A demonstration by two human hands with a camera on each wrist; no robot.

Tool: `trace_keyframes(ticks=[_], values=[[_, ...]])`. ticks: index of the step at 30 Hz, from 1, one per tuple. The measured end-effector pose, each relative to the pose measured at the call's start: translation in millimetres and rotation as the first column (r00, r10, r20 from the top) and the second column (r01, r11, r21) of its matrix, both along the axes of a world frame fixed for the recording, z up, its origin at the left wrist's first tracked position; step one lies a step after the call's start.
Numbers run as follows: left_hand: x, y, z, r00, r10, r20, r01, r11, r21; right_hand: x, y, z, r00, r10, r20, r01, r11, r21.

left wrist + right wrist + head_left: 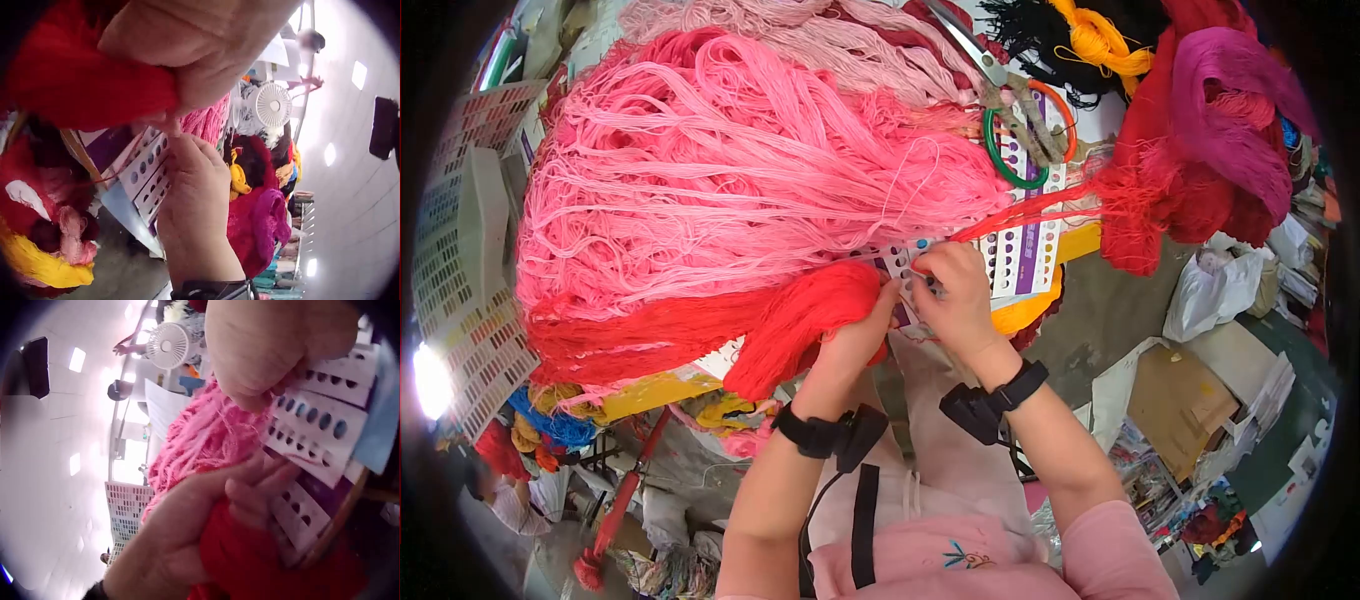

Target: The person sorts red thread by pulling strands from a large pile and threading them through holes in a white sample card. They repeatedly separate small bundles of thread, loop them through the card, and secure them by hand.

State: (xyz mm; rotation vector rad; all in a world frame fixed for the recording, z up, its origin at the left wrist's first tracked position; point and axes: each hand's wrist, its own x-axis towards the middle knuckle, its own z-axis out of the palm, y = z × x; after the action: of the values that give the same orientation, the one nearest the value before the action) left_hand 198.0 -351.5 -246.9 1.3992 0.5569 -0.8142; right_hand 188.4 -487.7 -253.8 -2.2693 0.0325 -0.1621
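Observation:
The left hand (862, 328) is curled round a bundle of red yarn (805, 325), its loops hanging below the wrist; the right wrist view shows the same red yarn (240, 556) in that palm. Close beside it, the right hand (958, 300) has its thumb and fingers bent together over a punched card (1008, 262), at a thin red strand. In the left wrist view the right hand (197, 212) meets the left hand (181, 37) at the fingertips. Exactly what its fingertips pinch is too small to tell. Pink yarn (700, 170) lies piled beyond both hands.
Scissors (1025, 125) with green and orange handles lie on the cards past the right hand. Red yarn (1135, 210) and purple yarn (1230, 110) are heaped at the right, with yellow yarn (1100, 40) at the back. Cardboard (1180, 400) and bags are below right.

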Motion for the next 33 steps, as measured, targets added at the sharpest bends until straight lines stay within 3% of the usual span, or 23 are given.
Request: trace_keyframes(ticks=[1,2,3,5,9,11,13,15,16,18,20,22,24,26,28,29,31,32,33], values=[[0.0,5.9,1.0,0.957,-0.266,0.119,0.239,0.95,0.201,0.1,-3.9,2.5,1.0,-0.015,-0.01,0.015,1.0,0.01],[-0.2,10.5,2.9,0.832,-0.526,0.175,0.423,0.806,0.414,-0.2,-6.8,4.0,0.999,-0.029,-0.021,0.029,0.999,0.021],[-0.8,13.4,6.8,0.833,-0.526,0.173,0.423,0.806,0.413,-1.6,-7.6,3.6,0.999,-0.028,-0.023,0.029,0.999,0.021],[0.9,17.4,18.9,0.99,-0.122,0.071,0.117,0.991,0.072,-5.3,-5.3,4.6,0.991,0.129,0.041,-0.128,0.991,-0.026],[8.5,18.6,16.9,0.997,-0.08,-0.002,0.08,0.995,-0.053,-14.0,13.8,23.9,0.961,0.236,-0.146,-0.254,0.96,-0.117],[7.7,13.0,16.7,0.999,0.039,-0.029,-0.042,0.993,-0.112,-15.1,12.2,21.0,0.967,0.229,-0.112,-0.238,0.968,-0.077],[7.2,9.7,16.4,1.0,0.015,-0.017,-0.017,0.995,-0.102,-12.6,9.0,17.1,0.972,0.221,-0.076,-0.224,0.974,-0.037],[6.3,10.8,10.5,1.0,-0.009,-0.004,0.009,0.996,-0.092,-8.0,4.5,14.7,0.971,0.219,-0.095,-0.199,0.963,0.18],[7.0,12.0,5.2,0.997,-0.078,0.009,0.078,0.994,-0.08,-6.6,3.4,17.1,0.971,0.219,-0.095,-0.2,0.963,0.181],[6.6,20.1,2.3,0.989,-0.144,0.019,0.145,0.987,-0.068,-3.2,0.9,23.8,0.948,0.173,-0.266,-0.112,0.967,0.229],[19.2,28.7,24.3,0.989,0.078,-0.122,-0.093,0.988,-0.122,-4.6,-0.1,23.7,0.94,0.17,-0.296,-0.095,0.963,0.251],[21.9,36.4,27.4,0.985,0.093,-0.142,-0.118,0.978,-0.173,-6.9,2.3,23.3,0.949,0.163,-0.269,-0.097,0.965,0.244],[21.9,35.5,26.8,0.996,-0.069,-0.058,0.061,0.989,-0.132,-9.1,5.6,18.2,0.953,0.16,-0.258,-0.101,0.968,0.229],[17.9,34.7,24.0,0.997,-0.048,-0.065,0.043,0.997,-0.069,-8.2,6.6,17.8,0.958,0.147,-0.248,-0.097,0.974,0.204],[16.5,37.9,31.4,0.977,0.116,-0.177,-0.155,0.963,-0.223,-7.8,5.1,21.0,0.952,0.187,-0.244,-0.133,0.966,0.22],[16.6,42.4,35.0,0.977,0.114,-0.179,-0.153,0.962,-0.225,-7.4,3.9,18.6,0.952,0.184,-0.246,-0.131,0.967,0.217],[17.3,53.8,41.4,0.946,0.065,-0.317,-0.241,0.795,-0.556,-6.9,4.0,11.5,0.969,0.193,-0.155,-0.154,0.96,0.235],[19.2,51.3,42.3,0.946,0.066,-0.316,-0.24,0.797,-0.554,-6.9,3.9,10.7,0.969,0.193,-0.154,-0.153,0.959,0.238],[22.8,44.6,41.7,0.961,-0.009,-0.277,-0.138,0.851,-0.507,-7.6,3.1,10.2,0.967,0.175,-0.183,-0.109,0.941,0.322]])
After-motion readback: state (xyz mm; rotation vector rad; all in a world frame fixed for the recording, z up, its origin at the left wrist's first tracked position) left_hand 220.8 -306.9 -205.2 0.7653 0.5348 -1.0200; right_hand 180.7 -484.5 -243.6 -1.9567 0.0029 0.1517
